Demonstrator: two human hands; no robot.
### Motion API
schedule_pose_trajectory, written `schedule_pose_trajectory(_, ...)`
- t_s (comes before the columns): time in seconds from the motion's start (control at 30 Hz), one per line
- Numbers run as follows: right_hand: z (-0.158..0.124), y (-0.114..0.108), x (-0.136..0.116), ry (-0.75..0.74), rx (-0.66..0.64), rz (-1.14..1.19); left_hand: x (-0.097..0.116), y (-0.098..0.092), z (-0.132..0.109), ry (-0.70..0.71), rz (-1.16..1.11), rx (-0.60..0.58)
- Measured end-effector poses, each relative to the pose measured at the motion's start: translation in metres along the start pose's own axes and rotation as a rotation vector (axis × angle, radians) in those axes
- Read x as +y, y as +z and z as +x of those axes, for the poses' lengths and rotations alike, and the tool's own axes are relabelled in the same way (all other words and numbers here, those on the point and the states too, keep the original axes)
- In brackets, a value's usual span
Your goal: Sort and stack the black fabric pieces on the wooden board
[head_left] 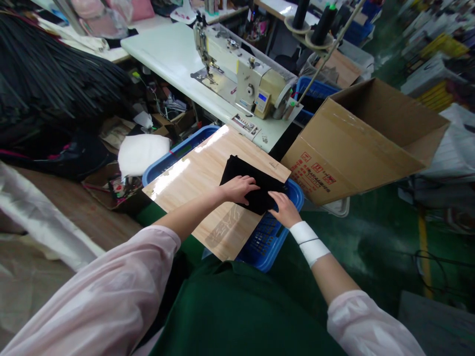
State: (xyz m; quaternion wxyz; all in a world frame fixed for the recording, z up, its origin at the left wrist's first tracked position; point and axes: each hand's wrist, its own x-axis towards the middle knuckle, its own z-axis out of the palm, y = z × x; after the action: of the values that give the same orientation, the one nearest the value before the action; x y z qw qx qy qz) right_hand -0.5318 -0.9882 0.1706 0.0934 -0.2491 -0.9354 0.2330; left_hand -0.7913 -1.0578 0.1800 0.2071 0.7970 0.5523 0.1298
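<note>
a pale, smooth-topped sewing table [156, 49] spans the workshop behind a seated-height work spot, with an open, printed brown cardboard carton [334, 143] at right. in front, a slotted blue plastic basket [265, 262] sits under a glossy, wood-grained rectangular board [193, 183]; beyond it stands a cream metal sewing machine [256, 74].

on the board, toward its right side, lies a flat, matte black piece [263, 179], apparently cloth, its long axis slanting from upper left to lower right. the left hand [240, 189] is nearer its middle, lying on top with fingers loosely spread, not closed around it. the right hand [285, 208] meets the lower right end, the piece extending leftward from it; its fingers are bent at the edge, but whether they pinch cannot be told. a smooth white band [309, 242] circles the right wrist.
</note>
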Motion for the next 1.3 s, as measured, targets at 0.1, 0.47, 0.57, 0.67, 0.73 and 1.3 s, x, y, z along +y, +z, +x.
schedule_pose_trajectory(0.1, 0.006, -0.002, 0.011, 0.005, 0.009, 0.111, -0.002, 0.004, 0.006, -0.01, -0.026, 0.004)
schedule_pose_trajectory(0.47, 0.028, -0.015, 0.028, 0.406, -0.047, 0.639, -0.032, -0.006, 0.023, -0.252, -0.632, -0.073)
schedule_pose_trajectory(0.57, 0.032, -0.015, 0.031, 0.469, 0.03, 0.632, -0.03, -0.013, 0.024, -0.302, -0.679, -0.105)
schedule_pose_trajectory(0.67, 0.036, -0.014, 0.033, 0.503, 0.102, 0.587, -0.029, -0.017, 0.024, -0.315, -0.669, -0.11)
schedule_pose_trajectory(0.73, 0.036, -0.014, 0.031, 0.475, 0.132, 0.561, -0.03, -0.017, 0.024, -0.33, -0.657, -0.102)
schedule_pose_trajectory(1.3, 0.021, -0.007, -0.007, 0.02, 0.082, 0.149, -0.033, -0.007, 0.026, -0.166, -0.61, 0.172)
